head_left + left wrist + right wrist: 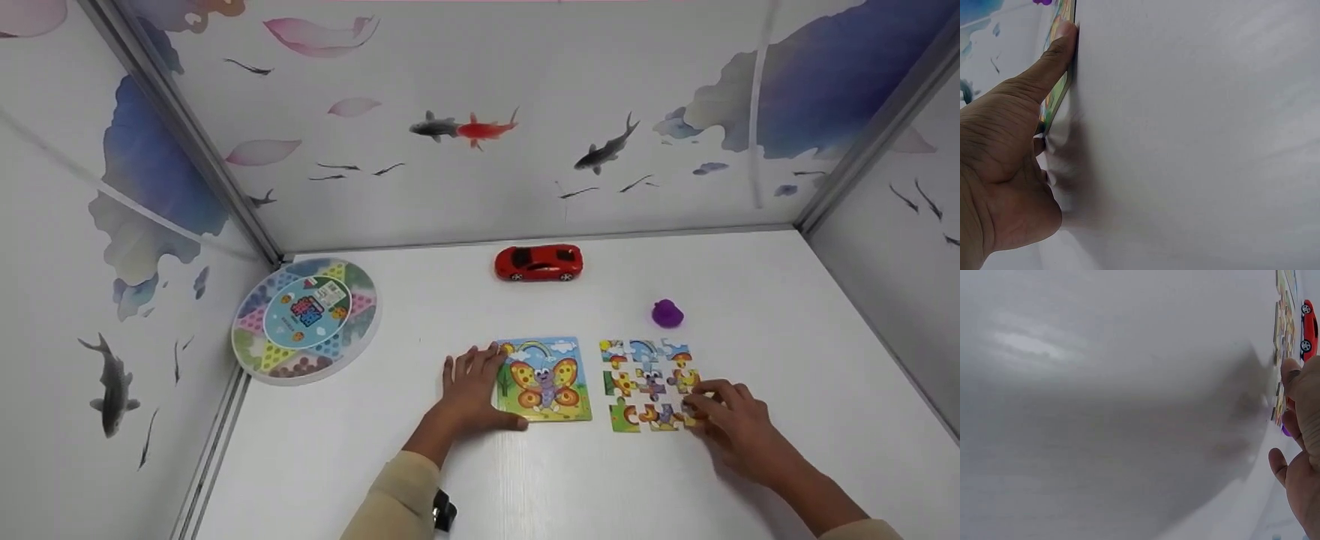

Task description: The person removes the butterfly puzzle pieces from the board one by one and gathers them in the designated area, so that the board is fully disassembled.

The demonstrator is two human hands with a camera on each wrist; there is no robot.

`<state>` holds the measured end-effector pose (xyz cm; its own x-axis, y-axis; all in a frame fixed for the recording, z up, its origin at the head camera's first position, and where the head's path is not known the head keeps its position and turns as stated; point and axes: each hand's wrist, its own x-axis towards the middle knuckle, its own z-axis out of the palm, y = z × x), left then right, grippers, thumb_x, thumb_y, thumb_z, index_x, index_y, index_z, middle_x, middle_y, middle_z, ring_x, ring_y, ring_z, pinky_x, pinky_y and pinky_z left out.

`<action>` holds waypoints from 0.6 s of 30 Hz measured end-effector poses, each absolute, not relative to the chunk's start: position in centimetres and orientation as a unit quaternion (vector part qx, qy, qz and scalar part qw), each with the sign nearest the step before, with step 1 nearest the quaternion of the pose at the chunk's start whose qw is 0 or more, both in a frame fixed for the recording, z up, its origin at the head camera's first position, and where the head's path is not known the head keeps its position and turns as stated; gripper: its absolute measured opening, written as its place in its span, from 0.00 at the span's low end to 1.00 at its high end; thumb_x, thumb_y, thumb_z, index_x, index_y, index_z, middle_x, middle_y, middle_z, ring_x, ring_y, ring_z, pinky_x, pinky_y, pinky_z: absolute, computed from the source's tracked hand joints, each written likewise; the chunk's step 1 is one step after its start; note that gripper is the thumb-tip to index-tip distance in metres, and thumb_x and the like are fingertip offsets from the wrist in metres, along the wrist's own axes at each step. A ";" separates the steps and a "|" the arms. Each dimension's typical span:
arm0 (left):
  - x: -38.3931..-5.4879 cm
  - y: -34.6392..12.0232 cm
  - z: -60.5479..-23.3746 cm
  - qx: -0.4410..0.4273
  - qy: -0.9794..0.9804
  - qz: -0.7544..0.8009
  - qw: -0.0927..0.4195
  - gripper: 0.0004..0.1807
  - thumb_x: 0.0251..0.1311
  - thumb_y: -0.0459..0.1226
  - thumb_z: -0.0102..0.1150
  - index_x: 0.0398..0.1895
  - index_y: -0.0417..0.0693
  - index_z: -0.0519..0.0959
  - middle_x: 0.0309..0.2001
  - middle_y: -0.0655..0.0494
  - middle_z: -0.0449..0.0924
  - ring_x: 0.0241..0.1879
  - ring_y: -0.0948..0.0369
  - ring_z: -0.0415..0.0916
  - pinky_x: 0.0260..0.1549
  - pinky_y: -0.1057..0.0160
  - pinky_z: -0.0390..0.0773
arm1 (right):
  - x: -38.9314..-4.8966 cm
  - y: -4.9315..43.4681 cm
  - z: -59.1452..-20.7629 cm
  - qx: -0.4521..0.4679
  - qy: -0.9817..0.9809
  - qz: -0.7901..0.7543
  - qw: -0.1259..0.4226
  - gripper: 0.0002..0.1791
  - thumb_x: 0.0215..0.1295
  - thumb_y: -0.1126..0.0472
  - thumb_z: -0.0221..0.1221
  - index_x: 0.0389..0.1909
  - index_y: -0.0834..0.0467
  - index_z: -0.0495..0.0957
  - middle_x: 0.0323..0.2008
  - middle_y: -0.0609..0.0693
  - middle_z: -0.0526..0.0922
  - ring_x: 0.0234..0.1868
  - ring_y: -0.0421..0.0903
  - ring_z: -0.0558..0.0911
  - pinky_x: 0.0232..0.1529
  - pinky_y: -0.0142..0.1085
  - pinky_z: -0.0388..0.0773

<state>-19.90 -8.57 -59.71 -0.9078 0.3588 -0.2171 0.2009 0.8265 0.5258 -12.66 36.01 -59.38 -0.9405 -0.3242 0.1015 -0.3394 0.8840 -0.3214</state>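
Observation:
A square butterfly picture board (pixel 546 379) lies flat on the table. My left hand (pixel 474 394) rests at its left side, fingers spread by the upper left corner and the straight thumb along the lower edge; the left wrist view shows that thumb (pixel 1053 62) against the board's side. To the right, several jigsaw pieces (pixel 651 381) of the same butterfly scene lie in loose rows with narrow gaps. My right hand (pixel 739 427) pinches the lower right jigsaw piece (pixel 696 420), mostly hidden under the fingers. In the right wrist view, the fingertips are right at the pieces (pixel 1279 405).
A red toy car (pixel 538 262) stands near the back wall. Behind the pieces sits a small purple toy (pixel 667 313). A round, clear-covered board game box (pixel 304 321) lies at the left. Printed wall panels (pixel 525 195) enclose the white table (pixel 570 487).

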 end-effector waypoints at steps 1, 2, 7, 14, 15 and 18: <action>-19.9 -8.6 -59.8 0.148 0.943 0.253 0.155 0.68 0.51 0.66 0.83 0.90 0.57 0.56 0.92 0.55 0.48 0.91 0.44 0.39 0.86 0.29 0.33 | -12.6 36.1 -59.5 0.168 -0.971 0.167 0.020 0.26 0.68 0.65 0.75 0.67 0.51 0.84 0.65 0.55 0.79 0.62 0.58 0.76 0.56 0.65 0.75; -19.9 -8.7 -59.8 0.148 0.944 0.252 0.154 0.68 0.51 0.66 0.83 0.90 0.57 0.56 0.92 0.55 0.48 0.91 0.44 0.40 0.86 0.29 0.33 | -12.5 36.2 -59.7 0.166 -0.972 0.165 0.018 0.26 0.69 0.64 0.75 0.66 0.51 0.84 0.65 0.55 0.79 0.61 0.57 0.76 0.55 0.65 0.75; -19.8 -9.1 -59.9 0.150 0.943 0.256 0.149 0.67 0.50 0.66 0.83 0.90 0.55 0.58 0.92 0.54 0.49 0.91 0.43 0.40 0.86 0.28 0.34 | -12.3 36.1 -60.3 0.172 -0.971 0.164 0.037 0.24 0.67 0.66 0.75 0.63 0.50 0.85 0.62 0.53 0.80 0.58 0.54 0.76 0.52 0.61 0.75; -19.8 -9.3 -59.9 0.152 0.944 0.255 0.145 0.67 0.50 0.65 0.83 0.90 0.53 0.58 0.91 0.52 0.50 0.90 0.42 0.42 0.86 0.28 0.36 | -12.4 35.8 -60.2 0.176 -0.967 0.180 0.041 0.24 0.67 0.67 0.75 0.62 0.50 0.86 0.61 0.51 0.80 0.58 0.52 0.77 0.55 0.67 0.74; -19.8 -9.3 -59.9 0.152 0.944 0.254 0.146 0.67 0.50 0.65 0.83 0.90 0.54 0.58 0.91 0.53 0.50 0.90 0.42 0.41 0.86 0.28 0.36 | -12.4 35.8 -60.2 0.174 -0.967 0.182 0.033 0.24 0.68 0.67 0.75 0.63 0.49 0.86 0.61 0.51 0.80 0.58 0.52 0.77 0.56 0.68 0.74; -19.7 -9.2 -59.8 0.151 0.944 0.253 0.148 0.67 0.51 0.64 0.83 0.90 0.54 0.57 0.91 0.53 0.50 0.90 0.43 0.41 0.86 0.29 0.36 | -12.4 35.7 -60.0 0.169 -0.969 0.182 0.016 0.24 0.69 0.67 0.74 0.64 0.48 0.85 0.63 0.51 0.80 0.60 0.53 0.77 0.58 0.70 0.73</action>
